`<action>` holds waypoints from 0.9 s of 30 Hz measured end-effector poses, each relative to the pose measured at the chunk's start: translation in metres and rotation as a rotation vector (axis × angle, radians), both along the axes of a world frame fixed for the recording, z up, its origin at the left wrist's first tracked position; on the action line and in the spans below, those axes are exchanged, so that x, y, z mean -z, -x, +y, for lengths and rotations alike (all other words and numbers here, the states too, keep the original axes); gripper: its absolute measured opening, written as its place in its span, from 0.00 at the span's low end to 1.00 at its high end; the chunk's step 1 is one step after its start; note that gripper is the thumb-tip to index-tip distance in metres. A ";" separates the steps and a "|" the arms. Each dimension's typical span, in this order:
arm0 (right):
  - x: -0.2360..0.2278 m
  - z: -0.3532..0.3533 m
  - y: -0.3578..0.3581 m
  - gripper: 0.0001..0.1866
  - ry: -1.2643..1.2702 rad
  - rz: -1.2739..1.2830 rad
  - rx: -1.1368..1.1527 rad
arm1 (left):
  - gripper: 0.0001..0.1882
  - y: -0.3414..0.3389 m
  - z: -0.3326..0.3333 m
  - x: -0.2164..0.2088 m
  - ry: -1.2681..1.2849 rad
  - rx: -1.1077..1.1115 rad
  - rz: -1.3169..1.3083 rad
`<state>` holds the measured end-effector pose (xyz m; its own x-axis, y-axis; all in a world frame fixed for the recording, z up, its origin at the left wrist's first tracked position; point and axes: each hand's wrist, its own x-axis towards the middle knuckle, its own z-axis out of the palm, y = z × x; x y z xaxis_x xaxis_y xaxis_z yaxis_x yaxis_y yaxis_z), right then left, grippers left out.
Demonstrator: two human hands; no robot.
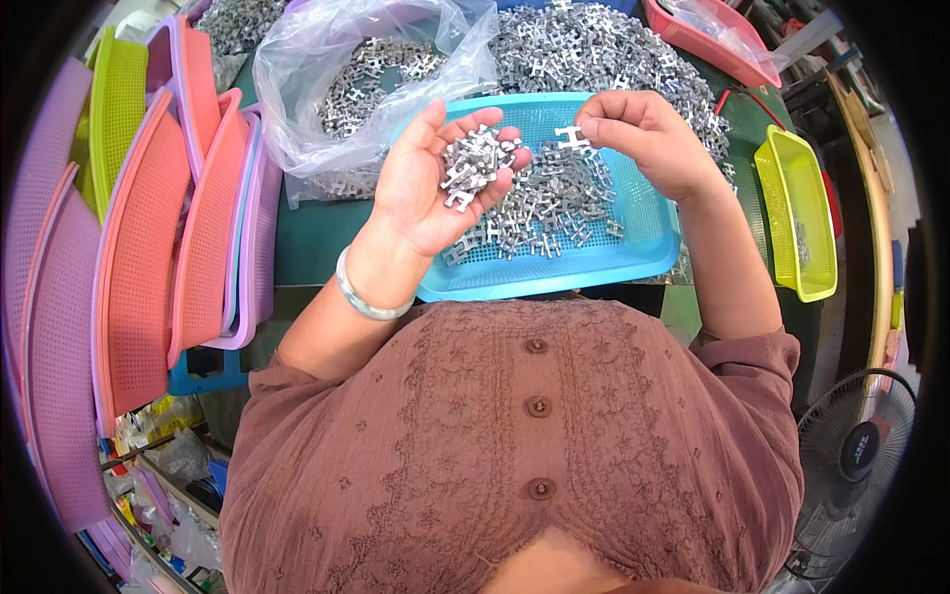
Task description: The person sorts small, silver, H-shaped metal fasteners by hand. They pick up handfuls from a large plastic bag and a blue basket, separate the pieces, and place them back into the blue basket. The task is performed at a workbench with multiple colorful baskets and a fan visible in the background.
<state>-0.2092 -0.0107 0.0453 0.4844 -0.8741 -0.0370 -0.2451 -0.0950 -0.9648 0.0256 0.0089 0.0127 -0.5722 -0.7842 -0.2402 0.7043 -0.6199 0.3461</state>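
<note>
My left hand (408, 203) is cupped palm up over the left side of a blue plastic basket (554, 287). A heap of small silver H-shaped metal parts (473, 166) fills its palm, with the fingers curled around them. Above the basket's far right part, my right hand (648, 139) pinches one H-shaped metal part (569, 137) between thumb and forefinger. Many more of these loose metal parts (559, 203) lie in the basket below both hands.
Beyond the basket spreads a large pile of metal parts (584, 49), beside a clear plastic bag (287, 109) holding more. Stacked coloured baskets (143, 247) stand at left. A yellow basket (816, 218) sits at right, a pink one (737, 59) at far right. A fan (856, 455) stands lower right.
</note>
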 end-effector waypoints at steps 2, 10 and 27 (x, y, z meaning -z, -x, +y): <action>0.000 0.000 0.000 0.08 0.001 0.005 0.003 | 0.25 0.000 0.000 0.000 -0.034 -0.034 0.025; 0.001 0.004 -0.010 0.11 0.413 0.307 0.084 | 0.23 -0.002 0.000 0.008 -0.077 -0.105 0.142; -0.002 0.006 -0.070 0.06 0.156 -0.119 -0.031 | 0.21 0.010 0.003 0.013 -0.166 -0.136 0.277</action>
<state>-0.1395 -0.0051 0.0477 0.5037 -0.8495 0.1568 -0.1251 -0.2514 -0.9598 0.0152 0.0120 -0.0007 -0.5263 -0.8211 -0.2208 0.8374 -0.5456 0.0331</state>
